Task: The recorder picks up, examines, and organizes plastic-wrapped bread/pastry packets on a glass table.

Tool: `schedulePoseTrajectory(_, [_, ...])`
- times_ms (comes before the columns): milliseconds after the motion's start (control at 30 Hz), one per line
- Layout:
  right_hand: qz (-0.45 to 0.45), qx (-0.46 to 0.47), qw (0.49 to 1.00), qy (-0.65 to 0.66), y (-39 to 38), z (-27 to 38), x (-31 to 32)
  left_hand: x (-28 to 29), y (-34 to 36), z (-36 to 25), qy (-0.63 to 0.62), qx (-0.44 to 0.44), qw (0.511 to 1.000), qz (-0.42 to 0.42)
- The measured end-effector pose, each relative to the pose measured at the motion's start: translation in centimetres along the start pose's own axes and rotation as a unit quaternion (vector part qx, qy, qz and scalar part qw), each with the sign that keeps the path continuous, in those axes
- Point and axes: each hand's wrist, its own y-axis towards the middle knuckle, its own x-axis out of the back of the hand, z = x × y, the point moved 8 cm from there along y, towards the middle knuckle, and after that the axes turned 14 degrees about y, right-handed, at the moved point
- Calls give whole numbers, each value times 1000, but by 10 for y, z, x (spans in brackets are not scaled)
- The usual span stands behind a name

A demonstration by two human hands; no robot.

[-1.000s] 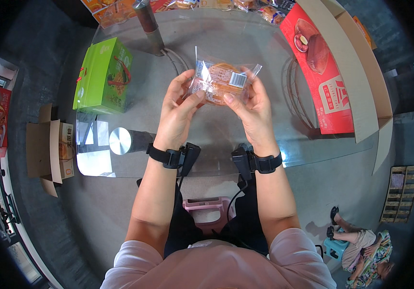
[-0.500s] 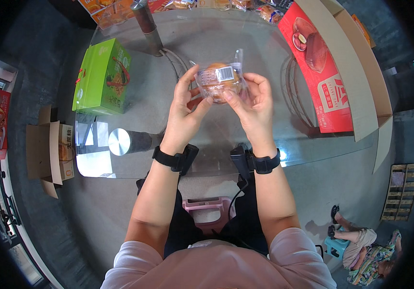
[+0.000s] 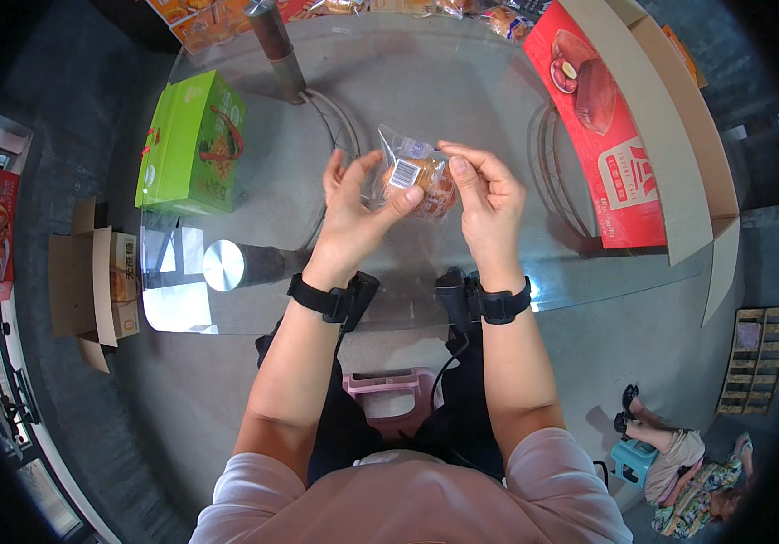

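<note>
Between my hands, above the glass table (image 3: 389,82), is a round golden-brown bun in a clear plastic wrapper (image 3: 433,190) with a white barcode label facing up. My left hand (image 3: 356,210) supports it from the left, thumb pressed on the wrapper's front and the fingers spread behind its left side. My right hand (image 3: 487,189) pinches the wrapper's upper right edge between thumb and index finger. One clear corner of the wrapper sticks up at the upper left. Black straps with small dark devices sit on both my wrists.
A green gift box (image 3: 194,145) stands at the table's left. On the right is a red box (image 3: 598,136) beside an open cardboard carton (image 3: 679,118). Packaged breads (image 3: 507,23) line the far edge. A pink stool (image 3: 394,399) is below me; a seated person (image 3: 693,480) is at lower right.
The wrapped bun has turned anticlockwise and come slightly nearer and to the right. My right hand has shifted its grip to the wrapper's edge, and my left fingers have spread.
</note>
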Motion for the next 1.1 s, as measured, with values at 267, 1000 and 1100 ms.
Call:
schedulePoseTrajectory(267, [41, -96, 993, -52, -6, -10, -8, 12, 4, -16, -313, -27, 948, 51])
schedulePoseTrajectory(1000, [102, -201, 972, 59, -15, -26, -21, 20, 12, 24, -448, 118, 885, -49])
schedulePoseTrajectory(1100, [109, -211, 969, 73, -15, -23, -25, 19, 14, 23, -447, 115, 886, -41])
